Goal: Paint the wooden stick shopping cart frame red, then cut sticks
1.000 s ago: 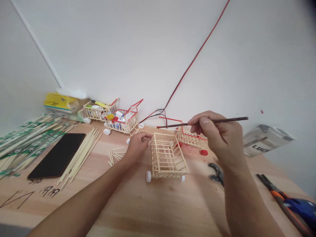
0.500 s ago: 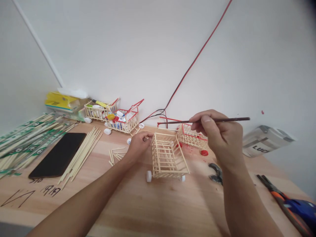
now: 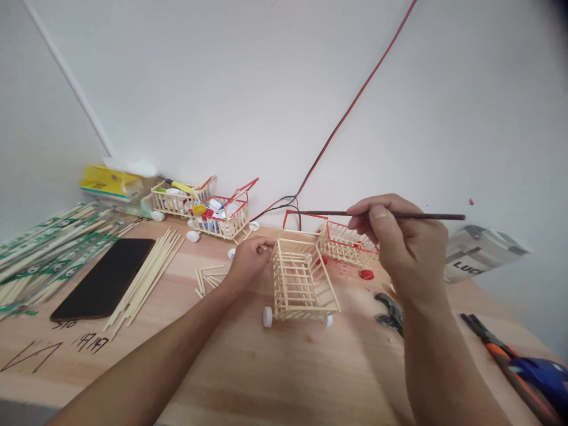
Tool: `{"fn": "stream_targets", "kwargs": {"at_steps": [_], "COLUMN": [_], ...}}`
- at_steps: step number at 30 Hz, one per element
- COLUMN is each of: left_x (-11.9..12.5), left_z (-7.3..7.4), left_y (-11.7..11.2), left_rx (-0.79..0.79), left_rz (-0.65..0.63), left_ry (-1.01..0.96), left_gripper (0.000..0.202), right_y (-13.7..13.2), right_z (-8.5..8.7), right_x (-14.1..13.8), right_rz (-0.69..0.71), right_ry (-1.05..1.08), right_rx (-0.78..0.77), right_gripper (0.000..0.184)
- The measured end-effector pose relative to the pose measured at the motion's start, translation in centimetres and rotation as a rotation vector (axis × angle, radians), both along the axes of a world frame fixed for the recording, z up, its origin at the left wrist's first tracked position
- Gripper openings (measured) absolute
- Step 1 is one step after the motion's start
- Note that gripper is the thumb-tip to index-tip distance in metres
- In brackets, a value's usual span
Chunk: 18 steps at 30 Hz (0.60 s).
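The plain stick cart (image 3: 306, 309) stood in the middle of the frame on the wooden table (image 3: 275, 373), with white wheels (image 3: 267, 317) showing at its front. The left hand (image 3: 251, 260) was at the back left corner of that cart. Its fingers were curled in, and the tips were right by the corner, but I could not tell if they were gripping it. The right hand (image 3: 399, 236), right of the middle, pinched a thin dark brush (image 3: 444, 216) between thumb and fingers. The brush lay nearly flat in the air, and its far end lined up with a red bar (image 3: 285, 220) behind the plain cart. I could not tell if they touched. A red-edged cart (image 3: 348, 244) sat behind and to the right, with a red cap (image 3: 366, 274) just in front of it. On the left side there were a black phone (image 3: 104, 278), a bunch of long pale sticks (image 3: 144, 281) and some short sticks (image 3: 206, 278) near the left arm. Orange-handled pliers (image 3: 497, 349) lay at the lower right
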State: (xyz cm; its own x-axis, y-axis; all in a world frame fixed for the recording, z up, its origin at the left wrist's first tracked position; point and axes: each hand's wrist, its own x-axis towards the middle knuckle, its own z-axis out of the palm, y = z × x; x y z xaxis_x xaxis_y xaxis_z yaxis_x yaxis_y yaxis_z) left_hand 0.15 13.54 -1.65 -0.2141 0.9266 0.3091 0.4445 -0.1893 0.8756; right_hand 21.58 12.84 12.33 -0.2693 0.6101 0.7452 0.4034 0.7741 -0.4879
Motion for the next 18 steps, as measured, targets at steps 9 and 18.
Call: {"fn": "stream_targets", "kwargs": {"at_steps": [9, 18], "left_x": [-0.02, 0.0], "left_z": [-0.06, -0.14], "left_y": [0.08, 0.09], "left_rx": [0.004, 0.012], "left_rz": [0.0, 0.007], "left_ry": [-0.011, -0.014], "left_gripper": [0.036, 0.033], "right_y": [0.33, 0.32], "right_z": [-0.57, 0.01], "right_x": [0.14, 0.56], "right_rz": [0.053, -0.007], "right_ry": [0.028, 0.051], "right_rx": [-0.012, 0.016], "right_gripper": [0.027, 0.025]}}
